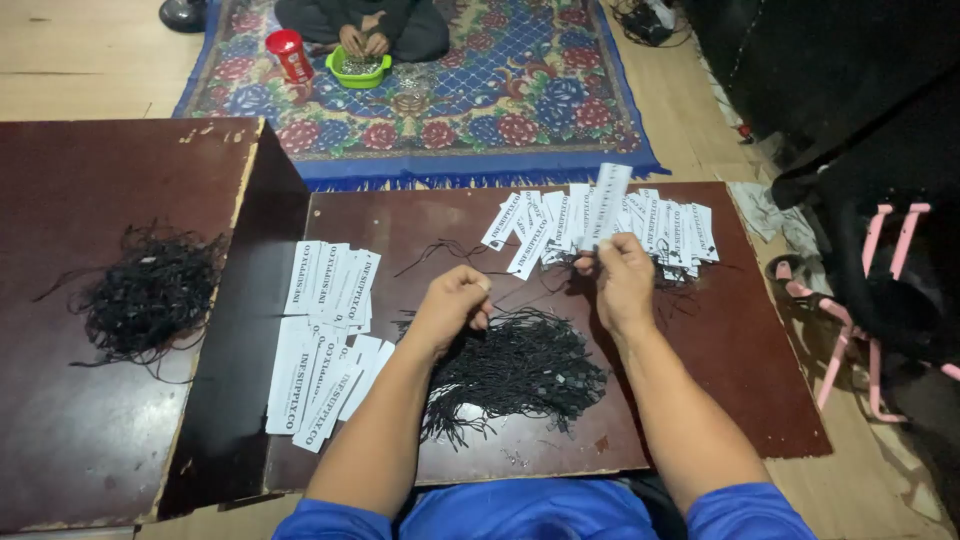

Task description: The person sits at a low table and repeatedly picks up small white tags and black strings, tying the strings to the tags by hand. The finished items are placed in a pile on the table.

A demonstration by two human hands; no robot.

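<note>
At centre right of the frame, above the dark brown worktop (pixel 700 400): 1 white paper tag (pixel 607 200), a long narrow strip, held upright in the right hand (pixel 622 275). The fingers of that hand are pinched together on the tag's lower end; the rest of the strip stands clear above the knuckles, in front of the finished tags.

Handling, as judged: the tag is very light, thin and stiff enough to stand by itself, yet easy to crease; best taken by the short end, between thumb and forefinger.

At centre of the frame: left hand (pixel 455 300), curled closed, apparently nipping 1 thin black string (pixel 520 290) that runs across toward the right hand. The string looks limp, light and prone to snagging; best taken near its tip.

Below both hands, touching the left wrist: pile of black strings (pixel 520 370), loose and tangled.

At centre left: blank tags (pixel 325 330), white, fanned in 2 overlapping groups, near the left hand.

At upper right of the worktop: strung tags (pixel 660 230), a spread heap just behind the right hand.

At far left, on a second board: another tangle of strings (pixel 150 295), well apart.

At the top of the frame: a second person seated on a patterned rug (pixel 520 90), hands over a green bowl (pixel 358 68), red canister (pixel 290 55) beside it.
</note>
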